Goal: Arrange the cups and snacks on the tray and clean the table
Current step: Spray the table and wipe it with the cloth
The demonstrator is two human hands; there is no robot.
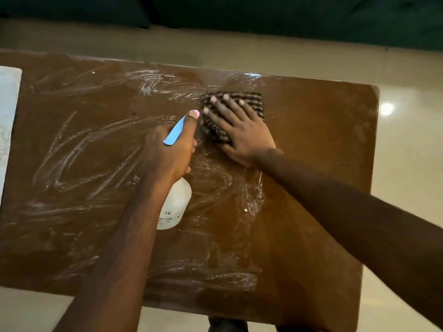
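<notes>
A brown wooden table [311, 236] fills the view, streaked with white wet smears across its left and middle. My left hand [170, 149] grips the neck of a white spray bottle [176, 204] with a blue trigger head, held over the table's middle. Just to its right, my right hand [239, 130] lies flat with straight fingers on a dark striped cloth [230, 109], pressing it onto the tabletop near the far edge. No cups or snacks are in view.
A white flat object [8, 116], perhaps the tray, shows at the table's left edge, cut off by the frame. Shiny beige floor [407, 164] surrounds the table. A dark green sofa [287, 17] runs along the far side.
</notes>
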